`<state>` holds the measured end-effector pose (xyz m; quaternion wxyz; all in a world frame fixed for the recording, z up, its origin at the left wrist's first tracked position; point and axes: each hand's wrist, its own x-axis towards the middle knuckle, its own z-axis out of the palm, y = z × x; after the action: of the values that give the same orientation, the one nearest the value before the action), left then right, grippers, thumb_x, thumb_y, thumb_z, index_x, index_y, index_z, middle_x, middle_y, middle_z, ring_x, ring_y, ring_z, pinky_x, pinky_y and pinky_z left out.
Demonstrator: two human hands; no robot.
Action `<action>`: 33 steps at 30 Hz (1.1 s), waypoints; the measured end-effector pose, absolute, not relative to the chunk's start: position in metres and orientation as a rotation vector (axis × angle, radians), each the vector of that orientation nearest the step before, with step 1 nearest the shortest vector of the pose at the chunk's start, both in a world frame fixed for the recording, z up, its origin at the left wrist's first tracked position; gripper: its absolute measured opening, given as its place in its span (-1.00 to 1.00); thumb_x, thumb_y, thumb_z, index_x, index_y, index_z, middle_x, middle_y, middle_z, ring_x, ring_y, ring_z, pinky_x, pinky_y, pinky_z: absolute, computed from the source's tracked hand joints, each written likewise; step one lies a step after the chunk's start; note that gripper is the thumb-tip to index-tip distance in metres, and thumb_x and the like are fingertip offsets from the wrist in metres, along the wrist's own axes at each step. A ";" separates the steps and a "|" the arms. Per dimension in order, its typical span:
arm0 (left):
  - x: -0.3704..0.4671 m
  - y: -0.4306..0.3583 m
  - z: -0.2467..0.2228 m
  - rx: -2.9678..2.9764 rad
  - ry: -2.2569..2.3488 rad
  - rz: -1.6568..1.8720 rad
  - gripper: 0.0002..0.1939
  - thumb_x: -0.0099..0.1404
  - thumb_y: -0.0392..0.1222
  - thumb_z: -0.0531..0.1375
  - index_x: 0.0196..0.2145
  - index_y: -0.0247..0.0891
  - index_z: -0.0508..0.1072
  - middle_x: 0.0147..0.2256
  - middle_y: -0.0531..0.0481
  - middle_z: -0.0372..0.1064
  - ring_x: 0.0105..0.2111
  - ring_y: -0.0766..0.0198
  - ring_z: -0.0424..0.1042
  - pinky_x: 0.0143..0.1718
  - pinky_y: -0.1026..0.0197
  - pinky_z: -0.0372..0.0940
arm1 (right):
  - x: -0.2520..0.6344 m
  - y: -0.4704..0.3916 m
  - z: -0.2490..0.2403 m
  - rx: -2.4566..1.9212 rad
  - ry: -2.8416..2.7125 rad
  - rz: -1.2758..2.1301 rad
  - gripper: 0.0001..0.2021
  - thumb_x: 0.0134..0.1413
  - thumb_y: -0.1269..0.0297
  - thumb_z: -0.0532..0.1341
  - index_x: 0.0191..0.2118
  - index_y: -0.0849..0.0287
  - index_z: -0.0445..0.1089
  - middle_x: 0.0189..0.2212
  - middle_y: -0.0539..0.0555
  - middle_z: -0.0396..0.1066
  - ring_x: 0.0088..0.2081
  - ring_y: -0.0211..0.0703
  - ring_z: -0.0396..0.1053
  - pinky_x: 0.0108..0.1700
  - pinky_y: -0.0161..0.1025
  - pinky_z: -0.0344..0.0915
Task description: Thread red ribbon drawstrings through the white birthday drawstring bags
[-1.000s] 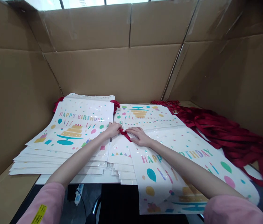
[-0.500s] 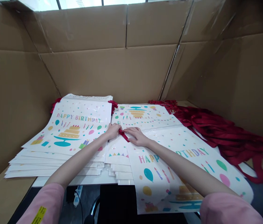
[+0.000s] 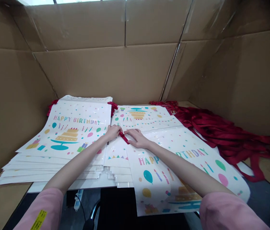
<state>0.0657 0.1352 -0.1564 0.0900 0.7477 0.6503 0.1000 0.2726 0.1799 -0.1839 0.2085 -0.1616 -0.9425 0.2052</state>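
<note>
A white plastic banner sheet (image 3: 170,143) printed "HAPPY BIRTHDAY" lies slantwise on the right, its lower end hanging over the table's front edge. At its left edge is a short red ribbon (image 3: 124,138). My left hand (image 3: 113,132) is closed on the ribbon's upper end; its fingertips are partly hidden. My right hand (image 3: 137,138) rests on the sheet with fingers stretched out towards the ribbon, the thumb apart and beside the ribbon's lower end. Under this sheet lies another stack of printed sheets (image 3: 120,171).
To the left stands a fanned pile of similar sheets (image 3: 74,110) with red ribbon at its upper corners. A heap of red ribbons (image 3: 211,127) lies at the right. Cardboard walls (image 3: 96,70) enclose the back and sides. Below the front edge is a power strip (image 3: 78,200).
The whole view has shifted slightly, with things appearing a little further left. Both hands keep their places at the ribbon, with no clear change in grip.
</note>
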 end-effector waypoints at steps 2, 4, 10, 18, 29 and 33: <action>0.068 0.135 -0.156 2.225 1.939 0.295 -0.73 0.22 -0.39 -0.01 -0.31 -0.21 0.47 -0.22 -0.04 0.44 -0.11 0.09 0.28 -0.05 0.01 0.05 | 0.273 0.180 -0.184 -0.451 -2.619 0.582 -0.59 0.09 0.10 0.10 0.06 0.09 0.20 0.03 0.16 0.29 0.09 0.06 0.19 0.14 0.09 -0.07; 0.069 0.136 -0.156 2.223 1.938 0.294 -0.75 0.23 -0.36 0.00 -0.31 -0.22 0.47 -0.21 -0.05 0.44 -0.10 0.08 0.28 -0.03 0.01 0.05 | 0.273 0.180 -0.184 -0.448 -2.614 0.589 -0.60 0.08 0.12 0.11 0.04 0.10 0.21 0.02 0.15 0.30 0.07 0.05 0.20 0.13 0.09 -0.06; 0.061 0.137 -0.153 2.207 1.873 0.316 -0.78 0.23 -0.35 0.03 -0.32 -0.20 0.46 -0.25 0.02 0.46 -0.14 0.16 0.33 -0.07 0.12 0.12 | 0.274 0.177 -0.180 -0.427 -2.603 0.584 -0.69 0.06 0.18 0.14 -0.05 0.08 0.27 0.04 0.13 0.31 0.08 0.03 0.19 0.12 0.06 -0.04; 0.061 0.121 -0.141 2.273 1.797 0.491 -0.71 0.36 -0.08 -0.03 -0.10 -0.16 0.41 -0.13 -0.01 0.38 -0.08 0.18 0.30 -0.02 0.14 0.10 | 0.275 0.175 -0.180 -0.399 -2.566 0.486 -0.80 0.04 0.22 0.18 -0.18 0.07 0.39 0.04 0.08 0.31 0.08 -0.01 0.19 0.11 0.02 -0.01; 0.072 0.121 -0.149 2.346 1.718 0.305 -0.53 0.23 0.02 0.13 0.06 -0.17 0.31 -0.01 -0.08 0.29 -0.01 0.04 0.22 -0.07 0.07 0.09 | 0.276 0.170 -0.174 -0.462 -2.506 0.432 -0.82 -0.02 0.20 0.23 -0.27 0.14 0.37 -0.09 0.13 0.37 -0.01 -0.02 0.25 0.06 -0.06 0.10; 0.071 0.121 -0.150 2.338 1.736 0.279 -0.52 0.25 0.05 0.11 0.07 -0.18 0.30 0.02 -0.09 0.27 0.00 0.03 0.21 -0.08 0.06 0.10 | 0.290 0.169 -0.167 -0.561 -2.589 0.431 -0.59 0.02 0.06 0.21 -0.03 0.14 0.32 -0.04 0.16 0.34 0.04 0.00 0.23 0.10 -0.01 0.06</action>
<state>0.0710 0.1212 -0.1504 0.1080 0.7945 0.5900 0.0948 0.2904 0.1690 -0.1668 0.2267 -0.2035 -0.9395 0.1565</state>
